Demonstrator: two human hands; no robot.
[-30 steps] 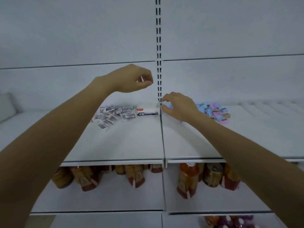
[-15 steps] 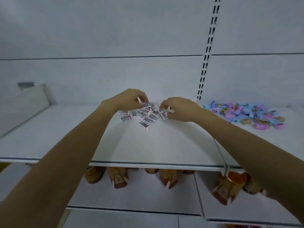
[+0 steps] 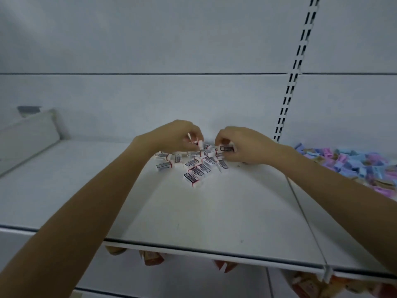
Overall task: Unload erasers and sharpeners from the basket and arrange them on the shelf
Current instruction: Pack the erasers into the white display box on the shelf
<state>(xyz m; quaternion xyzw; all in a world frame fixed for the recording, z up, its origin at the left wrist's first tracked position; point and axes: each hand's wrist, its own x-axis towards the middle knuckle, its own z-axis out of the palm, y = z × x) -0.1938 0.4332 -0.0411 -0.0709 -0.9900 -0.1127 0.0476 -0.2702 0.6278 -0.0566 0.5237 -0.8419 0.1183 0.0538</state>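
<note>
Several small white erasers (image 3: 194, 166) with dark printed sleeves lie in a loose heap at the back of the white shelf (image 3: 204, 216). My left hand (image 3: 176, 135) hovers over the heap's left side and pinches one eraser between curled fingers. Over the right side, my right hand (image 3: 245, 147) grips another eraser (image 3: 226, 148) by its sleeve. A pile of blue, pink and tan sharpeners (image 3: 352, 166) covers the neighbouring shelf section to the right. The basket is out of view.
A slotted upright (image 3: 292, 82) runs up the back wall beside my right hand. A tilted white panel (image 3: 28, 136) stands at the far left. Packaged goods (image 3: 152, 258) show on the lower shelf under the front edge.
My view has swung left and drawn closer. Both hands have dropped from above the shelf into the eraser heap and each has taken hold of an eraser.
</note>
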